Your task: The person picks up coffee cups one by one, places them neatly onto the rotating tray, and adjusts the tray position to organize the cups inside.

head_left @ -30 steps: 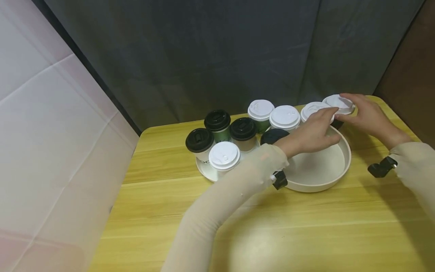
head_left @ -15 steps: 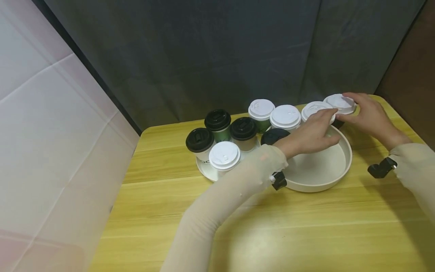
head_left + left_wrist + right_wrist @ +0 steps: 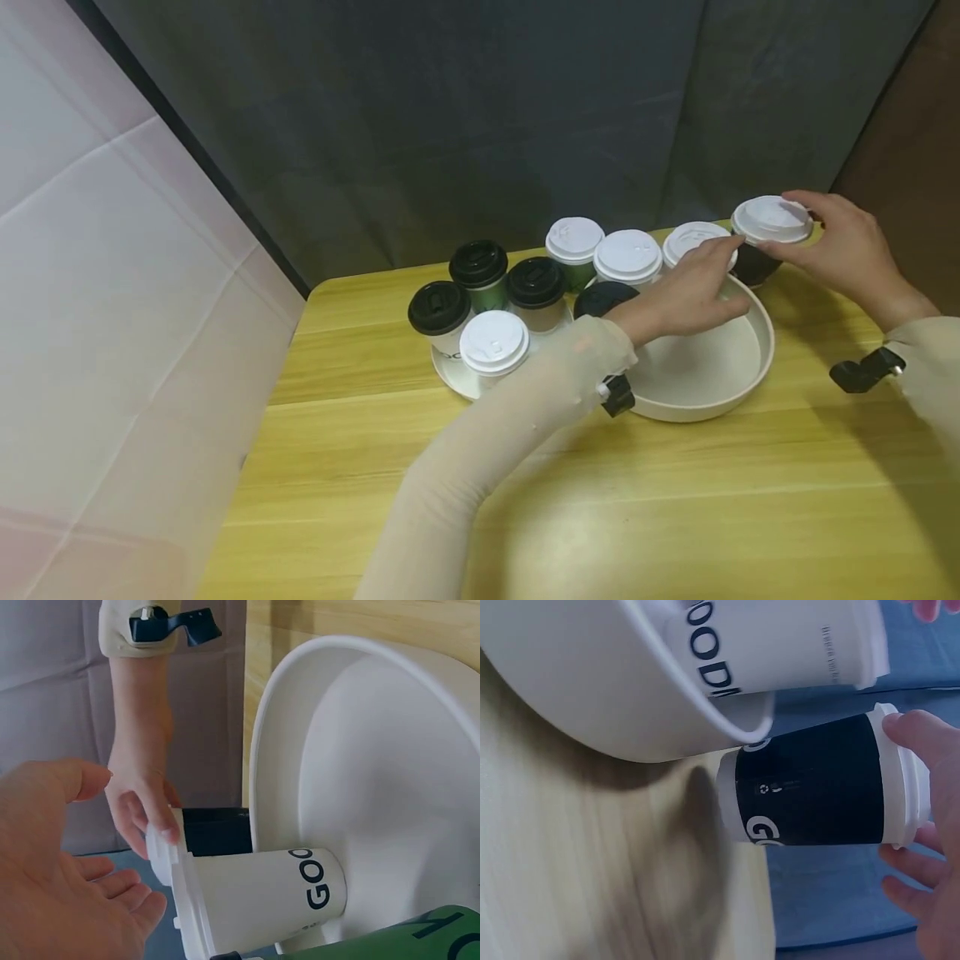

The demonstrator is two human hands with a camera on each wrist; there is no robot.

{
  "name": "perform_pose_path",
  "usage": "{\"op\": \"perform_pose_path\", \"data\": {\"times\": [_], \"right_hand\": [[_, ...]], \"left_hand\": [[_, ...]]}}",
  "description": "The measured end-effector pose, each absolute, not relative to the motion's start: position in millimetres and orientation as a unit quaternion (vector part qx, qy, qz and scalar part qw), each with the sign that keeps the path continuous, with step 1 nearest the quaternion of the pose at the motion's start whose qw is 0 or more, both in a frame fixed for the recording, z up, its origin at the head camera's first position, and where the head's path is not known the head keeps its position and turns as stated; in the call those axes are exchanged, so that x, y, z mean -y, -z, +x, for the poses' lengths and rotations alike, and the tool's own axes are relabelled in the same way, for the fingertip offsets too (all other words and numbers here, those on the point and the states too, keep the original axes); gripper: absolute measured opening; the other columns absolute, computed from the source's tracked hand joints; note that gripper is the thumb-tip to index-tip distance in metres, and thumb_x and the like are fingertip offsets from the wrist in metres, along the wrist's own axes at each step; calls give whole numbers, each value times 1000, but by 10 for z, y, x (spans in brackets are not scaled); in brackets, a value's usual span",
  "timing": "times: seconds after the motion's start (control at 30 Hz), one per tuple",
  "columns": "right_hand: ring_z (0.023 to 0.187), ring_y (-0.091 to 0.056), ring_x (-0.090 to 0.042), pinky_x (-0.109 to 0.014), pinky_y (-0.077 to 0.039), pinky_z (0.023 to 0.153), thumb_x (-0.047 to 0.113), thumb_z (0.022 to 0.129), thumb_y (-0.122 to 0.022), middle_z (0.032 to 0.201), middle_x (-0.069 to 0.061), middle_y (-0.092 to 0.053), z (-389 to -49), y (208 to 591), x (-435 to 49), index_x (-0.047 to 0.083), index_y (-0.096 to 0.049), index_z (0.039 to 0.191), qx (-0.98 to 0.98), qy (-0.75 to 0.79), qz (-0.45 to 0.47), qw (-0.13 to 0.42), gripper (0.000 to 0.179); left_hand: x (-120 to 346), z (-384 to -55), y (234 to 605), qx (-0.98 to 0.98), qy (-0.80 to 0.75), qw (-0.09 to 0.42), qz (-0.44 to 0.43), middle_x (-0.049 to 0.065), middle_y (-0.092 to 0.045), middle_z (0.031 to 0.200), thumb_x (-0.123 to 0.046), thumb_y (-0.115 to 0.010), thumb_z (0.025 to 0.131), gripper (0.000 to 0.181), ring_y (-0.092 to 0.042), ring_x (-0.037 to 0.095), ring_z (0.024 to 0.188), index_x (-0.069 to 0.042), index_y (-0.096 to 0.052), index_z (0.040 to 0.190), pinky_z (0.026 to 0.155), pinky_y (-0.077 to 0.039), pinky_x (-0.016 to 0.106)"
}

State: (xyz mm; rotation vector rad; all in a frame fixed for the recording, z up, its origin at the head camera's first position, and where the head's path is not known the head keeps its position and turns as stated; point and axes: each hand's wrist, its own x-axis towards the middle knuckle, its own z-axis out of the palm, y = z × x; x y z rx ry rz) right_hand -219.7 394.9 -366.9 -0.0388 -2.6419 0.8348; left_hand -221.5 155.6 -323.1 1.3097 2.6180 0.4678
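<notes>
My right hand [image 3: 847, 250] grips the white lid [image 3: 906, 780] of a black paper coffee cup [image 3: 814, 784], thumb on one side and fingers on the other. The cup stands outside the round white tray [image 3: 641, 720], beside its wall at the back right. My left hand [image 3: 682, 292] reaches over the tray with fingers loosely spread, holding nothing. Close to its fingertips, in the left wrist view, is the lid of a white lettered cup [image 3: 262, 896] that stands in the tray. A green cup [image 3: 405, 941] shows beside that one.
Left of the tray, a white plate [image 3: 453, 379] bears several cups, among them black-lidded ones [image 3: 440, 308] and a white-lidded one [image 3: 495, 343]. Another black lid [image 3: 603, 298] is partly hidden by my left hand. A dark curtain [image 3: 480, 125] hangs behind the wooden table [image 3: 337, 483].
My right hand has moved right and slightly back with the black coffee cup, parting it from the white cup beside it. My left hand has stayed nearly still.
</notes>
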Motion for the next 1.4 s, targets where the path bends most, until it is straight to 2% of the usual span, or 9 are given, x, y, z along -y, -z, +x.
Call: {"op": "perform_pose_path", "data": {"times": [0.07,0.17,0.27,0.47,0.73,1.13,1.23,1.3,1.4], "right_hand": [[118,-47,-51,-63,-35,92,30,84,-77,137,-34,-51,-2165,3622,-3956,4,-47,145,938,-291,-15,187,73],[116,-48,-49,-52,-36,87,31,84,-78,135,-34,-53,-2118,3542,-3957,5,-48,145,940,-284,-16,191,73],[114,-48,-49,-50,-36,84,33,83,-77,133,-34,-53,-2065,3450,-3954,4,-49,144,943,-274,-18,190,73],[96,-47,-39,-45,-31,74,33,82,-78,124,-34,-55,-1957,3248,-3939,0,-52,140,951,-235,-18,199,72],[101,-47,-45,-40,-31,70,36,82,-77,123,-35,-52,-1804,2970,-3808,0,-50,141,954,-220,-59,194,74],[88,-44,-36,-37,-27,71,39,79,-78,118,-32,-54,-1633,2745,-3578,3,-55,138,951,-219,-72,208,73],[83,-43,-11,-31,-26,69,38,79,-78,116,-31,-55,-1587,2726,-3536,2,-57,136,945,-224,-79,223,71],[77,-35,5,-25,-26,68,36,79,-79,117,-31,-56,-1558,2716,-3513,2,-58,135,940,-233,-79,236,69],[70,-25,18,-8,-24,63,33,79,-80,122,-32,-56,-1525,2708,-3492,2,-59,135,932,-253,-75,250,68]], "left_hand": [[-1570,-2227,3225,-877,-166,92,442,0,-24,164,-41,-54,96,80,-24,9,151,-12,-13,159,121,-18,13],[-1592,-2246,3217,-872,-188,97,441,0,-26,164,-40,-56,96,81,-25,8,150,-12,-13,159,120,-19,12],[-1616,-2260,3211,-870,-216,104,431,-1,-29,162,-39,-58,96,82,-26,6,149,-13,-14,159,119,-22,11],[-1649,-2268,3202,-872,-249,137,399,-5,-28,163,-41,-59,95,84,-25,3,150,-17,-11,160,118,-22,11],[-1663,-2290,3181,-855,-290,165,398,-7,-23,165,-39,-56,97,82,-21,1,151,-18,-10,160,118,-21,10],[-1679,-2255,3172,-830,-358,196,381,-11,-19,165,-36,-56,98,79,-19,-2,150,-23,-9,160,119,-20,11],[-1665,-2228,3164,-824,-371,199,381,-10,-20,165,-36,-57,97,79,-22,-1,150,-22,-10,160,119,-22,12],[-1647,-2205,3151,-819,-378,200,382,-10,-20,165,-35,-57,97,79,-23,0,149,-22,-10,160,118,-24,13],[-1604,-2165,3125,-809,-392,206,387,-11,-18,165,-33,-57,98,79,-24,-1,149,-23,-9,160,116,-29,13]]}}
